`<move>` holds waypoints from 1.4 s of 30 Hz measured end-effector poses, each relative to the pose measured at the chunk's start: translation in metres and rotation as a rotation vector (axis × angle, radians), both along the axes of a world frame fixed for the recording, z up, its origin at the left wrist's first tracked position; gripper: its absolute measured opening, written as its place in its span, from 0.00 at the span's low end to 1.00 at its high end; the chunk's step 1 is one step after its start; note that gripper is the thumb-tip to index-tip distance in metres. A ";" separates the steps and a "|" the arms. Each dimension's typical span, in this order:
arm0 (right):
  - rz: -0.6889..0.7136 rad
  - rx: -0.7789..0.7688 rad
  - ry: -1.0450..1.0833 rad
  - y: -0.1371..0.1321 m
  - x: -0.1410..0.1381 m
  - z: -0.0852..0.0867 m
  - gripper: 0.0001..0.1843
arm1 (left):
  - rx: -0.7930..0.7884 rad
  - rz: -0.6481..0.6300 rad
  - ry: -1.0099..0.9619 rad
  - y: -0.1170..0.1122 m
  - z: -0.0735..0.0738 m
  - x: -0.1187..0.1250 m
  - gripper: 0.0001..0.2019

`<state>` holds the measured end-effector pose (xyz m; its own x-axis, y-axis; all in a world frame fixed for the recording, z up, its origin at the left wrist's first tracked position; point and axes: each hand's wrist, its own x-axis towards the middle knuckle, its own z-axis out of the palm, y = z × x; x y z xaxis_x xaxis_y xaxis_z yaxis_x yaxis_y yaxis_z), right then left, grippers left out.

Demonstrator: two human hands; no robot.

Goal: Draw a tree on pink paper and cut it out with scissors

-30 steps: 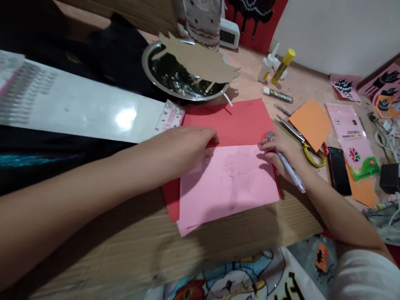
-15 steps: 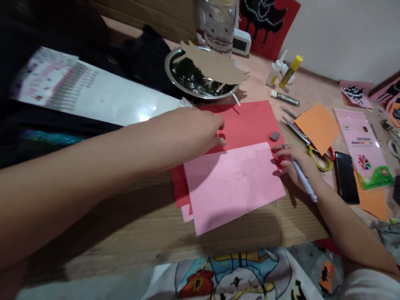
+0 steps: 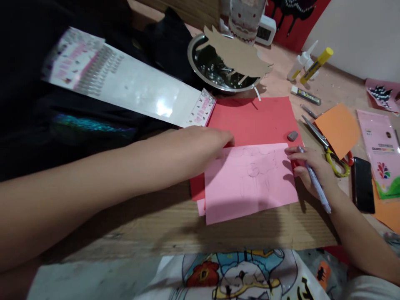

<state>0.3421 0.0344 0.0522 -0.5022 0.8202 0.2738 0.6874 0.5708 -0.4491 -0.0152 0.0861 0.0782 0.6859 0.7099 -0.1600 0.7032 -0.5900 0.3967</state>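
Observation:
A pink sheet of paper (image 3: pixel 250 196) with a faint pencil sketch, like a bow with hanging ribbons, lies on red paper (image 3: pixel 253 118). My left hand (image 3: pixel 204 148) reaches across from the left and rests at the pink sheet's upper left edge. Its fingers bend down and are mostly hidden behind the back of the hand. At the sheet's right edge is my right hand (image 3: pixel 315 171), with a pale purple pen (image 3: pixel 317 185) held between its fingers and the fingertips at the sheet's upper right corner. A small grey eraser (image 3: pixel 292 136) sits on the red paper.
Scissors (image 3: pixel 326 146), orange paper (image 3: pixel 339 129), a black phone (image 3: pixel 363 185) and a pink packet (image 3: pixel 379 154) lie to the right. Behind stand a metal bowl (image 3: pixel 191 56) with a cardboard cutout (image 3: pixel 234 52) over it, and a glue stick (image 3: pixel 316 66). A clear packet (image 3: pixel 146 85) lies left.
My view has shifted, moving the scene rightward in the picture. The pink sheet has turned slightly, and my left hand's fingers now show less over the red paper. My right hand keeps the pen.

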 end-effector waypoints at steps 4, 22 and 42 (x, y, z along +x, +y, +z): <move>-0.058 -0.033 0.157 -0.006 -0.002 0.007 0.21 | 0.154 -0.042 0.035 0.021 0.010 0.010 0.18; -0.131 -0.754 0.579 -0.011 -0.066 0.008 0.18 | 0.487 -0.416 -0.020 -0.052 0.011 0.041 0.19; -0.053 -0.655 0.363 0.008 -0.081 0.003 0.17 | 0.455 -0.416 0.035 -0.104 -0.026 0.038 0.31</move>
<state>0.2607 0.0420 0.0555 -0.4287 0.8930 -0.1373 0.4500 0.0793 -0.8895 0.0229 -0.0183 0.0525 0.9198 0.3864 0.0687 0.3859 -0.9223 0.0212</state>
